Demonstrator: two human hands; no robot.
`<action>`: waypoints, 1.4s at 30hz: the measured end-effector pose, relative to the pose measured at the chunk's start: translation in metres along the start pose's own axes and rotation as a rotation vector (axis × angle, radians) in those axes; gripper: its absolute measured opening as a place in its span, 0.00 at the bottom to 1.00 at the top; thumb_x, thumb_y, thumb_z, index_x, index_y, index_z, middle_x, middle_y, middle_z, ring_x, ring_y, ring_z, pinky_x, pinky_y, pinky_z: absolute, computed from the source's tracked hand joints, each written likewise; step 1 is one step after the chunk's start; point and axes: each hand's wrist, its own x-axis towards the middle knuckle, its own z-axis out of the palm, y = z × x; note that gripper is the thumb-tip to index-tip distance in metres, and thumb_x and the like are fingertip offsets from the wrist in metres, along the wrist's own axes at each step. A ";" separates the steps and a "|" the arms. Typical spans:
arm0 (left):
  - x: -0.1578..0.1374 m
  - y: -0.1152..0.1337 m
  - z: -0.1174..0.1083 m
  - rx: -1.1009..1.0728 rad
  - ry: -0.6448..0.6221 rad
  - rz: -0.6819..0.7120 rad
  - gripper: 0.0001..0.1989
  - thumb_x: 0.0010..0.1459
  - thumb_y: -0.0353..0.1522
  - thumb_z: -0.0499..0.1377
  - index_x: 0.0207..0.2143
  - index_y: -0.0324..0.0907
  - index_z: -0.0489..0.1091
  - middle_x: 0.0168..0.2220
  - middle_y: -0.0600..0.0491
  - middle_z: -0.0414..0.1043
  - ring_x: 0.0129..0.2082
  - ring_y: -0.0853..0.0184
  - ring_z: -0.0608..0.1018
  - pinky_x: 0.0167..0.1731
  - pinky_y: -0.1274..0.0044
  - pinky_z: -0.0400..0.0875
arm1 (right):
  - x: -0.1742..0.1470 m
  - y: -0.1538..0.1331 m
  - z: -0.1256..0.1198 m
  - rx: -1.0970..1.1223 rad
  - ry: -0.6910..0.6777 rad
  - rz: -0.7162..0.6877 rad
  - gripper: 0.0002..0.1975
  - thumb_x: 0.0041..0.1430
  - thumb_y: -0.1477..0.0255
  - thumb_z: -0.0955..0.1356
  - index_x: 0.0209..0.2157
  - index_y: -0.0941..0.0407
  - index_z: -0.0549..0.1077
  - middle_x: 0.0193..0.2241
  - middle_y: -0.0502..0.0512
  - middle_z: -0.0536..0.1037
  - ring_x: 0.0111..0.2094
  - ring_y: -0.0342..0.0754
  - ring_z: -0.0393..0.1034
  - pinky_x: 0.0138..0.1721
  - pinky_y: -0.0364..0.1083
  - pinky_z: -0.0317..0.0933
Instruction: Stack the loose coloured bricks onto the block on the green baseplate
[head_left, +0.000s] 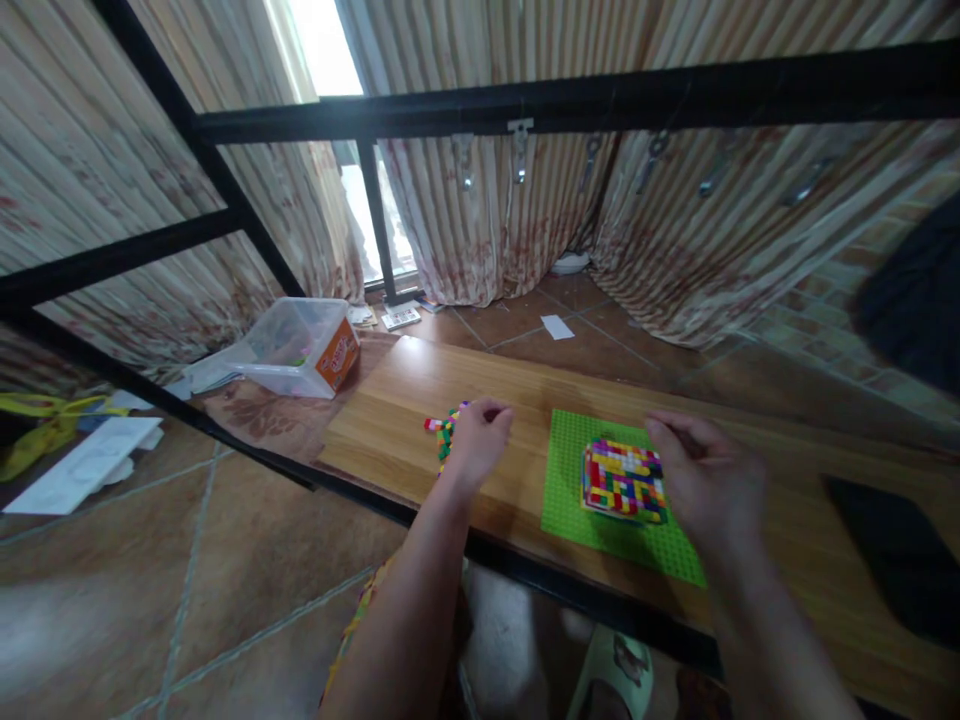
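- Left hand (484, 435), centre: fingers curled near loose multicoloured plastic bricks (444, 441), probably kept within reach; cannot tell if pinching.
- Right hand (712, 475), lower right: fingers bent, grip unclear, beside multicoloured brick block (624, 482), presumably steadied by green studded plastic baseplate (566, 490).

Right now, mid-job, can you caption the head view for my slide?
Right hand beside a multicoloured brick block on a green baseplate; left hand near a cluster of small bricks.

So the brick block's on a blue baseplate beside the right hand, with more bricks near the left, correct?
The head view shows a green baseplate, not blue. The brick block sits on it beside the right hand, with more bricks near the left hand.
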 end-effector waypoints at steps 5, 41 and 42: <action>0.006 0.017 -0.058 -0.743 0.207 -0.123 0.07 0.45 0.28 0.64 0.30 0.36 0.73 0.21 0.58 0.67 0.20 0.78 0.68 0.24 0.84 0.64 | -0.023 -0.040 0.048 0.078 -0.314 -0.090 0.12 0.58 0.62 0.66 0.34 0.54 0.79 0.34 0.55 0.82 0.36 0.50 0.76 0.40 0.48 0.66; -0.036 0.027 0.018 -0.524 -0.446 -0.174 0.14 0.44 0.38 0.70 0.29 0.38 0.73 0.22 0.58 0.65 0.21 0.78 0.63 0.21 0.83 0.55 | -0.028 -0.039 0.024 0.544 -0.394 0.349 0.16 0.48 0.59 0.73 0.35 0.56 0.77 0.27 0.52 0.78 0.26 0.44 0.72 0.29 0.45 0.70; -0.038 0.029 0.023 -0.528 -0.442 -0.180 0.15 0.43 0.38 0.70 0.29 0.38 0.73 0.22 0.58 0.65 0.21 0.78 0.63 0.22 0.84 0.56 | -0.027 -0.038 0.022 0.553 -0.402 0.355 0.16 0.48 0.59 0.73 0.34 0.56 0.77 0.26 0.51 0.78 0.26 0.44 0.72 0.28 0.44 0.69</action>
